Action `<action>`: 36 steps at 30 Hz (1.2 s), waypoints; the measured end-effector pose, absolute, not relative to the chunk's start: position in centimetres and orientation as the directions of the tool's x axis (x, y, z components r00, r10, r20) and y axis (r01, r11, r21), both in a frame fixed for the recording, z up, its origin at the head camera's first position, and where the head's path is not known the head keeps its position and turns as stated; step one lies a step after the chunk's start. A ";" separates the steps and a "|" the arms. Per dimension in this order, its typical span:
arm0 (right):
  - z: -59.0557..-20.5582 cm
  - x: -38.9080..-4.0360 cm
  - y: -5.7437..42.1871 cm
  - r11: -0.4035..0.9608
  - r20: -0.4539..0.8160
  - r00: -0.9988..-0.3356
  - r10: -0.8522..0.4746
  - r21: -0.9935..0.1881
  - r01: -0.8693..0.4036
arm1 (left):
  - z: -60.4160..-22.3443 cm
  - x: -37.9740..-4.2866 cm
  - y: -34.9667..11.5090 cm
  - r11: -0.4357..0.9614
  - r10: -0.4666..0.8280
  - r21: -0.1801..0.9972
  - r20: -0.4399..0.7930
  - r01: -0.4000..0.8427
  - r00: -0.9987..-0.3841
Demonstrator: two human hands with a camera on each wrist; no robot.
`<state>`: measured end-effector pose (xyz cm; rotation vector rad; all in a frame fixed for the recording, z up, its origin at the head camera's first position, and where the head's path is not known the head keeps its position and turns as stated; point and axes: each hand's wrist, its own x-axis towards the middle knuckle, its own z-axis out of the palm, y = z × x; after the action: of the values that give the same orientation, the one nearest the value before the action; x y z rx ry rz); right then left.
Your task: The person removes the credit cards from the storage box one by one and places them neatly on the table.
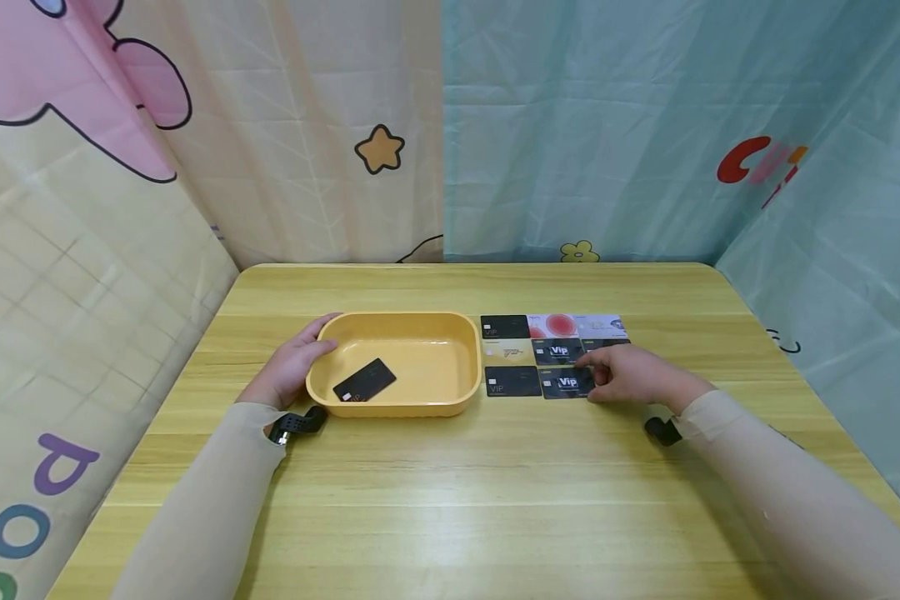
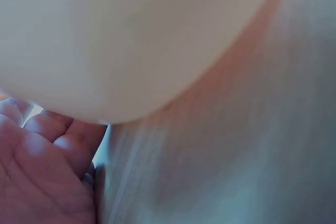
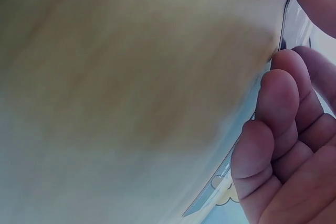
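Note:
A yellow rectangular tray (image 1: 401, 410) stands on the table left of centre. My left hand (image 1: 294, 360) grips its left rim, thumb over the edge and fingers along the outside. One black VIP card (image 1: 365, 380) lies inside the tray. To the right of the tray, several cards lie face up in rows. My right hand (image 1: 633, 375) pinches the black card marked Vip (image 1: 567, 382) in the front row at its right end. The hand partly covers a dark card (image 1: 604, 342) behind it. Seen from the right wrist, the fingertips (image 3: 278, 95) meet the tabletop beside a card's edge.
In the back row are a black VIP card (image 1: 504, 326), a red-patterned card (image 1: 552, 325) and a silver card (image 1: 600, 325). A gold card (image 1: 508, 352) lies in the middle row. Printed curtains (image 1: 570, 150) hang behind and beside the wooden table (image 1: 450, 500).

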<state>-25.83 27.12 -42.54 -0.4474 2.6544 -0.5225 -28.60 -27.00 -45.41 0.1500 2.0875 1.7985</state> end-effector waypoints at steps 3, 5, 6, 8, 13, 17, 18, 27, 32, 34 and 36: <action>-42.5 -25.8 27.1 0.881 -0.317 -0.870 -0.377 -0.412 -0.232 | -45.4 -28.6 -27.0 0.177 0.325 0.971 -0.213 -0.162 -0.922; -42.5 -25.9 27.1 0.884 -0.316 -0.871 -0.376 -0.406 -0.234 | -45.4 -28.6 -27.0 0.177 0.326 0.972 -0.209 -0.158 -0.922; -42.5 -25.9 27.0 0.884 -0.315 -0.871 -0.377 -0.404 -0.237 | -45.3 -28.5 -27.0 0.177 0.327 0.972 -0.208 -0.156 -0.922; -42.6 -26.0 27.0 0.884 -0.314 -0.871 -0.377 -0.402 -0.238 | -45.4 -28.6 -27.0 0.179 0.328 0.972 -0.206 -0.153 -0.922; -42.6 -26.0 26.9 0.888 -0.315 -0.874 -0.371 -0.395 -0.235 | -45.4 -28.6 -27.0 0.180 0.331 0.972 -0.203 -0.150 -0.921; -42.7 -25.9 26.9 0.890 -0.313 -0.876 -0.367 -0.393 -0.233 | -45.4 -28.6 -27.0 0.180 0.331 0.972 -0.205 -0.151 -0.921; -42.7 -25.9 26.9 0.889 -0.312 -0.876 -0.368 -0.393 -0.234 | -45.4 -28.6 -27.0 0.182 0.328 0.971 -0.207 -0.153 -0.922; -42.6 -25.9 26.9 0.884 -0.295 -0.879 -0.374 -0.400 -0.242 | -45.5 -28.7 -27.1 0.188 0.324 0.970 -0.209 -0.154 -0.923; -41.1 -26.4 26.1 0.855 -0.224 -0.887 -0.403 -0.436 -0.279 | -45.4 -28.6 -27.1 0.189 0.318 0.969 -0.211 -0.157 -0.924; -40.0 -26.9 25.3 0.835 -0.174 -0.884 -0.433 -0.447 -0.321 | -45.3 -28.6 -27.0 0.186 0.317 0.970 -0.212 -0.159 -0.924; -38.7 -27.3 24.1 0.814 -0.130 -0.877 -0.463 -0.454 -0.363 | -45.3 -28.6 -26.9 0.182 0.317 0.970 -0.215 -0.164 -0.923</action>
<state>-27.31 24.13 -38.73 -0.6389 2.7651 -0.6224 -28.59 -26.93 -45.26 0.1451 2.0959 1.7929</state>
